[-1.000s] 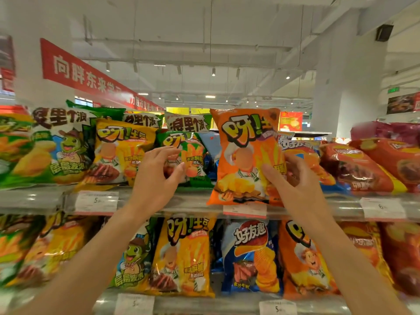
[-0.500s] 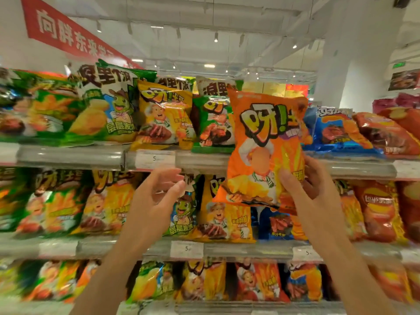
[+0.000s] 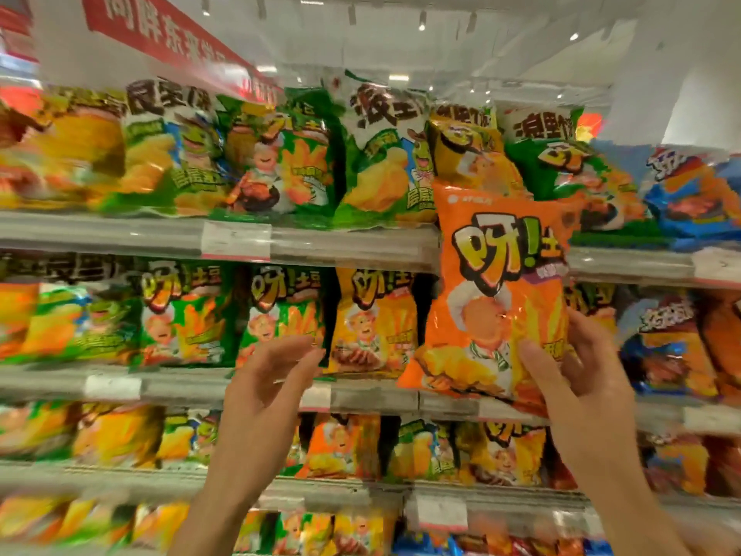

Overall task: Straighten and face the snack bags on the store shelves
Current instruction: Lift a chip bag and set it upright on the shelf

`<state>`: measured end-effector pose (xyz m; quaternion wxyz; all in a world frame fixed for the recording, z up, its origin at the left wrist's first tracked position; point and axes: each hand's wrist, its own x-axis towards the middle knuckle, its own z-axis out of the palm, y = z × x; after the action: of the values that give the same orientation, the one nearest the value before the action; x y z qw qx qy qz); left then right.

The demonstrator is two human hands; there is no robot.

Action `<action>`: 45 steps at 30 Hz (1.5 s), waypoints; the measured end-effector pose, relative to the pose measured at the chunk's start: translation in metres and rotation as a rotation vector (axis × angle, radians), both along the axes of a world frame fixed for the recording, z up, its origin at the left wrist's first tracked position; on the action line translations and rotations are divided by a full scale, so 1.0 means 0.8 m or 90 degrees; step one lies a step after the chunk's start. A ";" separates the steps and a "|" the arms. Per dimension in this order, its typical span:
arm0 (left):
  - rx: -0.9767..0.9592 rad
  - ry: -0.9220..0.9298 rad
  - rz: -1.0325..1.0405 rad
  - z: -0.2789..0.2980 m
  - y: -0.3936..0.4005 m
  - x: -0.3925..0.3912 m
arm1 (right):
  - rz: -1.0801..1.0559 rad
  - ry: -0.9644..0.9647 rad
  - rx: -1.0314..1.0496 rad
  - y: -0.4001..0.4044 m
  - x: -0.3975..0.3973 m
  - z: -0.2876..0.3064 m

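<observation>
Now right hand (image 3: 577,379) grips glossy orange snack bag (image 3: 497,298) at lower right corner, thumb across front, fingers curled behind. Bag upright, face forward, held in front of grey metal shelf rails (image 3: 353,246), overlapping top two rows. Left hand (image 3: 268,391) raised, empty, fingers relaxed and slightly apart, near yellow chip bag (image 3: 373,319) on second shelf.

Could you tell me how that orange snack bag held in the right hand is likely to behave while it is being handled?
The orange snack bag looks puffed with air, so it is probably light for its size. Its glossy film may be slippery, and the right hand grips only its lower corner, so it might sag or twist. The contents are likely fragile if squeezed.
</observation>
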<state>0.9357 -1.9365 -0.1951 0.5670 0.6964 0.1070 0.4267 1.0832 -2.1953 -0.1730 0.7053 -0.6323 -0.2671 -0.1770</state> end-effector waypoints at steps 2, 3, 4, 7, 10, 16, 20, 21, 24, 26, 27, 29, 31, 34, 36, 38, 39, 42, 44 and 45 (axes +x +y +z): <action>-0.003 -0.011 0.006 0.006 0.024 -0.010 | 0.002 -0.010 0.005 0.026 -0.008 0.007; 0.002 -0.017 0.009 0.010 0.034 -0.013 | 0.007 -0.015 0.008 0.038 -0.010 0.011; 0.010 -0.022 0.014 0.015 0.043 -0.014 | 0.017 -0.019 0.012 0.049 -0.012 0.017; 0.026 -0.044 0.027 0.034 0.067 -0.011 | 0.036 -0.046 0.017 0.081 -0.016 0.033; 0.057 -0.064 0.029 0.061 0.084 -0.004 | 0.053 -0.056 0.030 0.108 -0.014 0.049; 0.096 -0.100 0.013 0.104 0.116 0.010 | 0.088 -0.089 0.035 0.152 -0.008 0.063; 0.111 -0.104 0.009 0.113 0.142 0.013 | 0.095 -0.093 0.017 0.182 -0.009 0.065; 0.117 -0.106 0.010 0.115 0.151 0.013 | 0.092 -0.095 0.012 0.190 -0.012 0.066; 0.124 -0.126 -0.004 0.121 0.180 0.010 | 0.082 -0.099 0.003 0.215 -0.027 0.069; 0.133 -0.138 -0.024 0.122 0.203 0.003 | 0.073 -0.092 0.005 0.235 -0.039 0.068; 0.135 -0.139 -0.038 0.122 0.215 -0.002 | 0.067 -0.089 0.007 0.246 -0.047 0.068; 0.132 -0.137 -0.064 0.123 0.244 -0.014 | 0.050 -0.089 0.015 0.270 -0.063 0.069; 0.125 -0.138 -0.088 0.125 0.281 -0.031 | 0.034 -0.090 0.025 0.302 -0.084 0.073; 0.144 -0.128 -0.112 0.129 0.339 -0.064 | 0.025 -0.088 0.045 0.356 -0.119 0.079; 0.167 -0.107 -0.123 0.135 0.376 -0.085 | 0.019 -0.091 0.063 0.393 -0.140 0.087; 0.180 -0.081 -0.130 0.140 0.409 -0.103 | 0.027 -0.096 0.078 0.429 -0.159 0.095; 0.188 -0.075 -0.135 0.144 0.423 -0.110 | 0.030 -0.100 0.081 0.447 -0.167 0.100; 0.202 -0.079 -0.153 0.155 0.453 -0.125 | 0.046 -0.113 0.083 0.498 -0.189 0.113; 0.204 -0.074 -0.176 0.159 0.467 -0.133 | 0.065 -0.121 0.075 0.530 -0.200 0.124; 0.209 -0.069 -0.183 0.162 0.475 -0.136 | 0.071 -0.128 0.066 0.546 -0.205 0.128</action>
<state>0.8268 -1.5564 -0.0659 0.5061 0.7635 -0.0944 0.3899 0.9190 -1.7582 -0.0703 0.7154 -0.5584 -0.3616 -0.2135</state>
